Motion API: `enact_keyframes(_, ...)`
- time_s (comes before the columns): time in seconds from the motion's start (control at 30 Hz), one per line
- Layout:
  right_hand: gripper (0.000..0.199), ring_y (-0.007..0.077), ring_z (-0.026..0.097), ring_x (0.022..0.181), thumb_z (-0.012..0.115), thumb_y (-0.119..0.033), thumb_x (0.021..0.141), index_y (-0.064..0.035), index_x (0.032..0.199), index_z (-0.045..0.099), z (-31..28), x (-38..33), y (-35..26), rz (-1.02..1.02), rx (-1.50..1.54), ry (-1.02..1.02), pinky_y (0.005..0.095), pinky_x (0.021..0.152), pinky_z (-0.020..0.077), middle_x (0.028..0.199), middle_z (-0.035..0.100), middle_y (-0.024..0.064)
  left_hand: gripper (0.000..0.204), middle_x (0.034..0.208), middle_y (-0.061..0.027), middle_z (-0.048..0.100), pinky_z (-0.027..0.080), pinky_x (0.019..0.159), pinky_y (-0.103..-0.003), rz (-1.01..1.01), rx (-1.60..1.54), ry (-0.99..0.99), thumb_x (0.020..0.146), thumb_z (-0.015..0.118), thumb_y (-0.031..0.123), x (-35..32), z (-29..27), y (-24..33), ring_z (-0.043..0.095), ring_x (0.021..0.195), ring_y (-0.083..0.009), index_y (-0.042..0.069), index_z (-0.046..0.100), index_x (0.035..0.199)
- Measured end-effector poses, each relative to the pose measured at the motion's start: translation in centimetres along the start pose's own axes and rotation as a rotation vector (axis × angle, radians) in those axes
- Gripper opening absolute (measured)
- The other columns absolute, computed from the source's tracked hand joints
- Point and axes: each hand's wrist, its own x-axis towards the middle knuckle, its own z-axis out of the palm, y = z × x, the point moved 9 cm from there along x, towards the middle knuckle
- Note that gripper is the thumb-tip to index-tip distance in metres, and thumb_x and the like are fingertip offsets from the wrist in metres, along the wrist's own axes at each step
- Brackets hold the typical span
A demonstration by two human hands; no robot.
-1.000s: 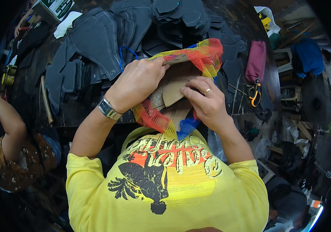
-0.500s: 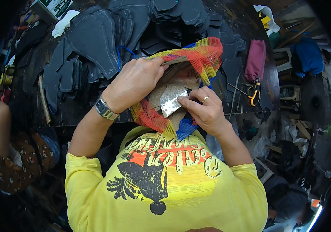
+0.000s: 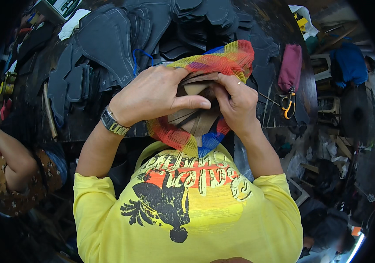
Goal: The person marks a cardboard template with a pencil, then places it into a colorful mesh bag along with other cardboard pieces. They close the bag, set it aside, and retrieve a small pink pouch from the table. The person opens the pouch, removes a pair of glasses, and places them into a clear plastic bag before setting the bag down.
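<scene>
A mesh bag (image 3: pixel 176 136) in red, yellow and blue lies at the table's near edge, its mouth facing me. Inside are flat brown pieces (image 3: pixel 207 122) and a small cream-coloured one (image 3: pixel 195 89). At the upper rim, my right hand (image 3: pixel 238 103) pinches the edge of a few layered brown pieces (image 3: pixel 200 77). My left hand (image 3: pixel 152 94) is at the other end of these layers, its thumb stretched out across the opening. The left fingertips are partly hidden behind the rim.
Stacks of dark cut sheets (image 3: pixel 104 44) cover the table beyond the bag. A maroon pouch (image 3: pixel 290 65) and orange-handled scissors (image 3: pixel 288 105) lie at the right, a wooden stick (image 3: pixel 49 111) at the left. Another person's arm (image 3: pixel 14 151) shows at far left.
The silvery piece in my right hand is out of sight. That hand has moved up to the brown pieces at the rim. My left thumb has swung out from the rim.
</scene>
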Motion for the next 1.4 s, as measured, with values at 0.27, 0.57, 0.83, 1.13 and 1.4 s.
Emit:
enact_keyframes(0.27, 0.020, 0.0300, 0.073, 0.074, 0.074, -0.003, 0.089, -0.0051, 0.108, 0.067, -0.4, -0.2, 0.6, 0.192, 0.255, -0.019, 0.0317, 0.068, 0.0561, 0.085, 0.070, 0.0106, 0.034, 0.087, -0.0273, 0.067, 0.051, 0.070, -0.051, -0.071, 0.008, 0.043, 0.102, 0.060, 0.029, -0.1, 0.4, -1.3, 0.064, 0.082, -0.0449, -0.002, 0.071, 0.109)
enact_keyframes(0.57, 0.036, 0.0325, 0.067, 0.106, 0.066, -0.001, 0.079, -0.0053, 0.115, 0.068, 2.0, -2.2, -0.3, -0.095, -0.236, -0.395, 0.0418, 0.086, 0.0535, 0.117, 0.068, 0.0146, 0.034, 0.087, -0.0274, 0.068, 0.052, 0.071, -0.050, -0.081, -0.025, 0.061, 0.101, 0.061, 0.029, 0.2, 0.5, -1.5, 0.066, 0.083, -0.0442, -0.003, 0.071, 0.108)
enact_keyframes(0.83, 0.029, 0.0305, 0.070, 0.092, 0.074, 0.002, 0.081, -0.0031, 0.109, 0.071, 1.3, -0.4, -0.5, -0.164, -0.262, -0.205, 0.0397, 0.077, 0.0555, 0.103, 0.071, 0.0134, 0.035, 0.095, -0.0276, 0.069, 0.053, 0.076, -0.050, -0.011, 0.047, 0.048, 0.096, 0.068, 0.027, -0.6, 0.6, -0.8, 0.066, 0.090, -0.0461, -0.003, 0.066, 0.113)
enact_keyframes(1.13, 0.025, 0.0318, 0.069, 0.095, 0.076, 0.006, 0.080, 0.0004, 0.104, 0.069, -0.6, -0.3, -1.6, -0.069, -0.049, -0.220, 0.0383, 0.080, 0.0556, 0.104, 0.068, 0.0147, 0.026, 0.089, -0.0281, 0.067, 0.052, 0.073, -0.051, -0.161, -0.012, -0.006, 0.098, 0.063, 0.019, -0.2, 0.8, -2.2, 0.064, 0.085, -0.0476, -0.004, 0.067, 0.109)
enact_keyframes(1.4, 0.024, 0.0305, 0.066, 0.087, 0.079, -0.005, 0.075, -0.0043, 0.096, 0.068, 0.8, -1.0, -0.3, -0.009, -0.310, -0.242, 0.0398, 0.073, 0.0522, 0.095, 0.066, 0.0111, 0.033, 0.088, -0.0282, 0.067, 0.053, 0.073, -0.050, -0.068, 0.017, 0.024, 0.096, 0.068, 0.027, 0.0, 0.9, -1.5, 0.065, 0.085, -0.0465, -0.004, 0.067, 0.107)
